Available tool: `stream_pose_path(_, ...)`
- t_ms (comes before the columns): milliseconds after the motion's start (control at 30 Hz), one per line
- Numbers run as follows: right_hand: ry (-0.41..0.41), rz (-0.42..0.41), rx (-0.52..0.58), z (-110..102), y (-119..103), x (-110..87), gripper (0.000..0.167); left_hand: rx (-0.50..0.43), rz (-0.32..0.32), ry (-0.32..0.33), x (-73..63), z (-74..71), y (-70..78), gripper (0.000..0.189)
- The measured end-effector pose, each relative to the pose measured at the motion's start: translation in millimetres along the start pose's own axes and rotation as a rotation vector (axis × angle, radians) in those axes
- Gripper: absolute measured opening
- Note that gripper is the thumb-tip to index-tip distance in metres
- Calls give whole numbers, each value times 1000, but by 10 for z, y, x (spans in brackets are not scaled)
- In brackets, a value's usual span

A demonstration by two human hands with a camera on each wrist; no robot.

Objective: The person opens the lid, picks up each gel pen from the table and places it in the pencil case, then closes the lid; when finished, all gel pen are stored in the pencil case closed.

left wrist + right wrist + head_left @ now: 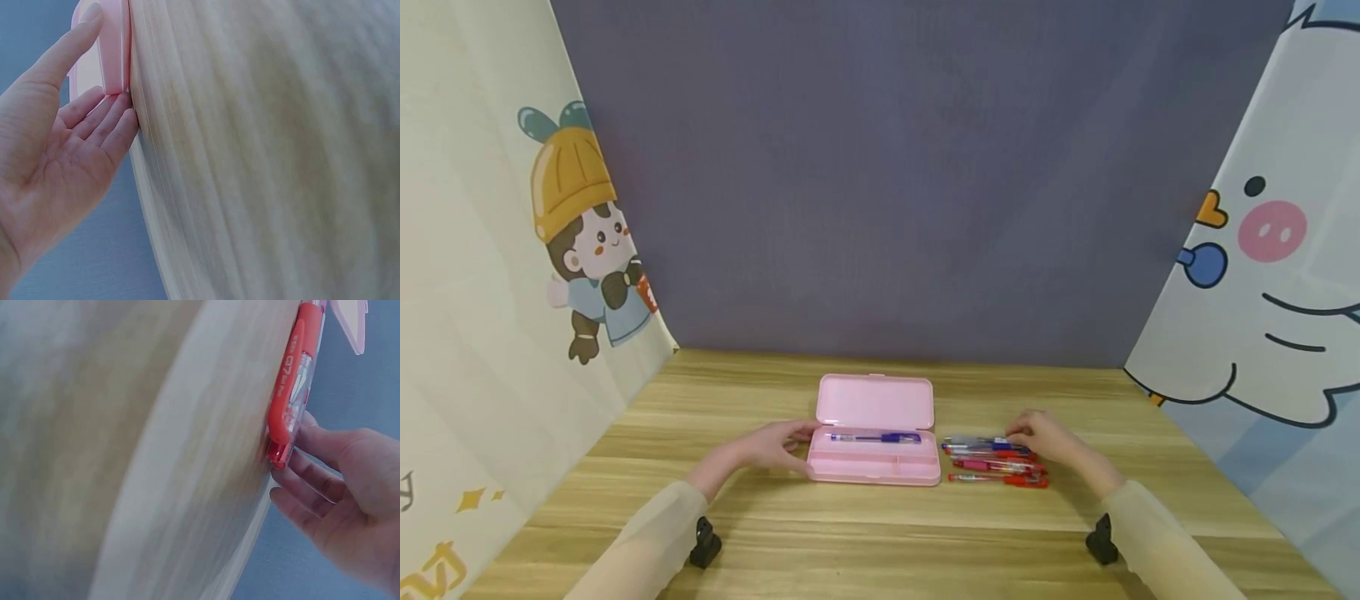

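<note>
Right hand reaches over the gel pens right of the open pink pencil case, can't tell if pinching; left hand, fingers spread, touches the case's left end, best held steady while singling out one pen.

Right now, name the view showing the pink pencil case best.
The head view, because it shows nearly the whole pink pencil case, open. The left wrist view catches only one end; the right wrist view, just a corner.
</note>
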State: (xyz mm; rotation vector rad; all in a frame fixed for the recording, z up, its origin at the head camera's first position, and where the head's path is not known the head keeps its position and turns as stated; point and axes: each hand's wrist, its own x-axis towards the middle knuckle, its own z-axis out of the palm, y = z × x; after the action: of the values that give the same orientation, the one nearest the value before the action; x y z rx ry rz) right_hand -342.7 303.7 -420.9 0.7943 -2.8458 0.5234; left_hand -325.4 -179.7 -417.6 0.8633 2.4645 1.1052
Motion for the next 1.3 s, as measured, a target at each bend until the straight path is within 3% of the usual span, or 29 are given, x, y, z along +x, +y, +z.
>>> stream_pose_path(267, 3, -13, -10, -5, -17, 15, 3, 1, 1, 3, 8, -4, -26, 81)
stream_pose_path(500, -5, 4, 54, -39, -21, 18, 4, 6, -10, 0, 8, 0, -26, 82)
stream_pose_path(800, 27, -42, 53, -116, -53, -29, 7, 18, 1, -3, 24, -2, -35, 81)
stream_pose_path(1300, 40, 31, 99, -195, -122, -131, 10, 3, 0, -7, 29, -13, -40, 81)
